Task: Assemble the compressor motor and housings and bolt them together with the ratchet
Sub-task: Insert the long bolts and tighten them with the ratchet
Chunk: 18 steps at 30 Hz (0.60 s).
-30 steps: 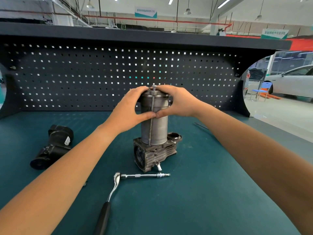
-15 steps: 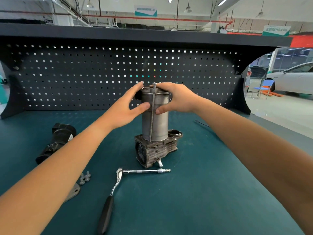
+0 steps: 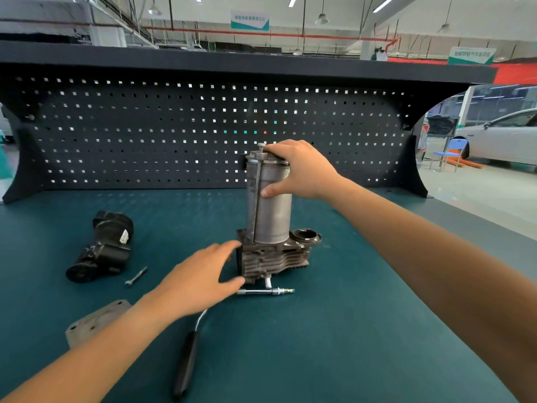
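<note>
A: Status, R hand?
B: Right hand clamps the upper end of the motor. Fingers are curled over the end cap and the thumb is pressed on the can's front wall. Prob. purpose: to hold the cyl. upright and seated on the lower housing, since the stack is tall and narrow.
A: L hand?
B: Left hand is spread, fingers straight, holding nothing. Fingertips lie at the housing's left face. Contact vs. near-miss can't be told because the hand is blurred. It hides the ratchet's head.
A: Assy location?
B: Centre of the bench mat, motor vertical on the housing, finned side toward the operator. One long through-bolt runs up the can's left front. Its head stands proud above the cap, so I'd say it's not run down.
A: Tooling?
B: Ratchet lies flat just in front of the housing, handle toward the operator, extension bar pointing right. It's near the free hand, which is sensible for the next op.
A: Loose parts?
B: Black housing is on its side, left, well apart. A small metal piece lies beside it, type unclear. Grey plate sits nearer the operator. Est. mid-task, bolting not done.
</note>
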Each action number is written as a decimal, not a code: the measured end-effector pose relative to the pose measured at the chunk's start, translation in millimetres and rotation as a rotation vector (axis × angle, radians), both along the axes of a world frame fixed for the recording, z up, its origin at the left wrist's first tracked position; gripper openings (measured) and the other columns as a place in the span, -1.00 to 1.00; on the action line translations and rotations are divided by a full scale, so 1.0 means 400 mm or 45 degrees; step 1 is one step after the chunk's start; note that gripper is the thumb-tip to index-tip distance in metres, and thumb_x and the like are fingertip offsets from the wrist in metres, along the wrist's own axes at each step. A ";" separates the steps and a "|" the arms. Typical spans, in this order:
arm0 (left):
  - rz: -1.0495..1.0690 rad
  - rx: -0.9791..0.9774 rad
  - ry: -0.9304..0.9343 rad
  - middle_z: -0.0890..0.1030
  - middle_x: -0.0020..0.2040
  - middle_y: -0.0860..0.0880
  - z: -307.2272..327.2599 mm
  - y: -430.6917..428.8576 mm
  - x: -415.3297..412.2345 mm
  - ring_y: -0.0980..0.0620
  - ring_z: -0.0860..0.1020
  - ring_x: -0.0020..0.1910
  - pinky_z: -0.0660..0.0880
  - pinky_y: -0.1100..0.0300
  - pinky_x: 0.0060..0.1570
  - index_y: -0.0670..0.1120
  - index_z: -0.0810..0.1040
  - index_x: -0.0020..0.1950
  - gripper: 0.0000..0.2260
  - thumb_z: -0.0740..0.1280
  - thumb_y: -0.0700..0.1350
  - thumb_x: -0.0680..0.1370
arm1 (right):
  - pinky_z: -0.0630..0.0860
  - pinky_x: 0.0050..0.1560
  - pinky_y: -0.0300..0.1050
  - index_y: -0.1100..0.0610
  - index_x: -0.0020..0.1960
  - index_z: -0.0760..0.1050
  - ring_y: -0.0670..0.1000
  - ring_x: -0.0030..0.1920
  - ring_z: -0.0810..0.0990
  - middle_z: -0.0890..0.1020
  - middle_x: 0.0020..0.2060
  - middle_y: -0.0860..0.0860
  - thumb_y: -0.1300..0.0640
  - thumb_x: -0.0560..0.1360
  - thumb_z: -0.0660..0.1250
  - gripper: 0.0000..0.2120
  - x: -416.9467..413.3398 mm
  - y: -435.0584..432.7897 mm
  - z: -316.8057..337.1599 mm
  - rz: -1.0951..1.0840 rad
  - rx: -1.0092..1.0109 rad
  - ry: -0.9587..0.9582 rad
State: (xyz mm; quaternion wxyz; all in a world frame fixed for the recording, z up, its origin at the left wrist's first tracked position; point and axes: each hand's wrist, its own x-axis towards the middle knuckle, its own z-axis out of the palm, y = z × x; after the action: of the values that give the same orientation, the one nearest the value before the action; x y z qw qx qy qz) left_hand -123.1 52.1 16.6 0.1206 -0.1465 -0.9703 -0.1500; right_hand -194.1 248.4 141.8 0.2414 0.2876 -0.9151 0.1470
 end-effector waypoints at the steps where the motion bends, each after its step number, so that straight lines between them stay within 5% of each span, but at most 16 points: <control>1: 0.046 -0.071 -0.005 0.38 0.33 0.10 -0.004 -0.001 0.008 0.10 0.34 0.32 0.38 0.13 0.20 0.11 0.14 0.46 -0.43 0.23 0.19 0.51 | 0.35 0.26 0.06 0.04 0.43 0.29 0.09 0.30 0.31 0.44 0.28 0.01 -0.11 0.28 0.52 -0.20 0.001 0.001 -0.001 -0.006 -0.004 0.011; 9: 0.098 -0.308 -0.251 0.28 0.41 0.11 -0.057 -0.013 0.026 0.08 0.24 0.40 0.32 0.13 0.30 0.08 0.17 0.46 -0.45 0.17 0.25 0.52 | 0.19 0.21 -0.13 0.01 0.38 0.36 -0.01 0.16 0.31 0.35 0.03 -0.08 -0.23 0.17 0.54 -0.14 -0.024 0.015 -0.007 0.000 -0.087 0.087; 15: 0.147 -0.418 -0.257 0.34 0.34 0.11 -0.064 -0.017 0.028 0.05 0.33 0.32 0.37 0.11 0.19 0.12 0.24 0.42 -0.52 0.10 0.26 0.54 | 0.30 0.30 -0.09 0.11 0.35 0.40 0.01 0.28 0.41 0.45 0.28 -0.02 -0.13 0.23 0.56 -0.23 -0.021 0.010 -0.007 0.123 -0.111 0.016; 18: 0.159 -0.439 -0.224 0.36 0.30 0.10 -0.063 -0.011 0.031 0.05 0.36 0.29 0.39 0.09 0.15 0.11 0.28 0.38 -0.58 0.08 0.21 0.57 | 0.37 0.14 -0.10 0.12 0.32 0.38 0.06 0.18 0.46 0.49 0.20 0.01 -0.19 0.23 0.53 -0.22 -0.018 -0.005 0.021 0.013 0.108 0.024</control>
State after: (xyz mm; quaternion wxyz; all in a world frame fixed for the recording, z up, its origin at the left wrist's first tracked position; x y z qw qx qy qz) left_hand -110.6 47.5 -8.6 0.0177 -0.0910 -0.9956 0.0138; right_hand -201.5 246.3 150.2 0.2368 0.3035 -0.9168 0.1066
